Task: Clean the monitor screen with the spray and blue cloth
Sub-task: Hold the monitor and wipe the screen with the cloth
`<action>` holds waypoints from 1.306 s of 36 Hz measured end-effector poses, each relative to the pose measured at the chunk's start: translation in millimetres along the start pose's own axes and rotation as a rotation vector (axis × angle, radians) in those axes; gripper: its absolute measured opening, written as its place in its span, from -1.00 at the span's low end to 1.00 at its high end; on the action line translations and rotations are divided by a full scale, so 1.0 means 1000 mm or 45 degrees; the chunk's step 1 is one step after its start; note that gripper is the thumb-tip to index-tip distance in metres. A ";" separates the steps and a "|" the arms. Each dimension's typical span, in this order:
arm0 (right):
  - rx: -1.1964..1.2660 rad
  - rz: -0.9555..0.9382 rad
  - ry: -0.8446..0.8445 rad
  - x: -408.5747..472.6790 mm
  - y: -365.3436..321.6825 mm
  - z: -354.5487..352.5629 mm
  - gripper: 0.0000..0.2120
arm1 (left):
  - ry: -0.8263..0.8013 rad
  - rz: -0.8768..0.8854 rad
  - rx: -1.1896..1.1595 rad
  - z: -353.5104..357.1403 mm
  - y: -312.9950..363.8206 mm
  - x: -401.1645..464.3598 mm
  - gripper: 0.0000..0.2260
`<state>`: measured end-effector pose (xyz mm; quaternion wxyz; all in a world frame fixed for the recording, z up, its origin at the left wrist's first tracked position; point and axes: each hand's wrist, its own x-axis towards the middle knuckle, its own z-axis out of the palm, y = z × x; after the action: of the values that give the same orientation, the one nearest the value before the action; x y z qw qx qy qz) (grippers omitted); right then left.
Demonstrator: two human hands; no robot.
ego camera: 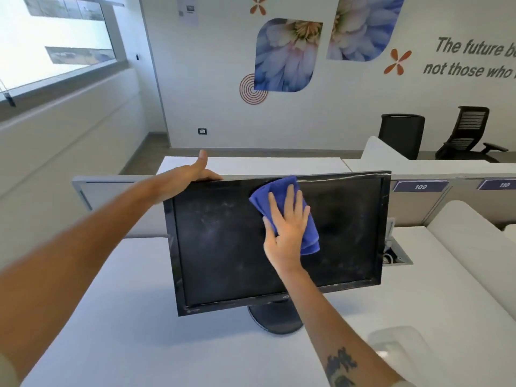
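Observation:
A black monitor (223, 247) stands on a round base on the white desk (111, 317), its dark screen smudged and dusty. My left hand (190, 177) grips the monitor's top left corner, thumb up. My right hand (287, 233) lies flat, fingers spread, pressing a folded blue cloth (279, 191) against the upper middle of the screen. A clear spray bottle (396, 350) appears as a pale blurred shape on the desk at the lower right.
A low grey partition (92, 185) runs behind the monitor. An open cable box (396, 255) sits in the desk right of the screen. Two black office chairs (402, 135) stand by the far wall. White dividers rise at the right.

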<state>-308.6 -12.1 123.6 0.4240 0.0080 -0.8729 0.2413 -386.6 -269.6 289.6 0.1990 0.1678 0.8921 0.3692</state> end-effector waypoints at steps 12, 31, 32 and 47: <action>-0.087 -0.865 -0.704 -0.040 -0.084 0.037 -0.36 | 0.023 -0.015 -0.139 0.004 0.002 -0.004 -0.14; -0.369 -0.862 -0.513 0.010 -0.090 0.029 -0.36 | -0.078 -0.004 -0.157 0.002 0.013 -0.005 -0.11; -0.365 -0.911 -0.548 -0.001 -0.083 0.028 -0.37 | -0.073 -0.005 -0.149 0.003 0.013 -0.004 -0.11; -0.399 -1.243 -0.407 -0.012 -0.036 0.012 -0.53 | -0.035 0.023 -0.146 0.002 0.006 -0.010 -0.17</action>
<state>-301.8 -51.5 123.5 0.3450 0.3862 -0.8468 -0.1213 -376.7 -269.2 294.7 0.2173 0.1692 0.8651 0.4192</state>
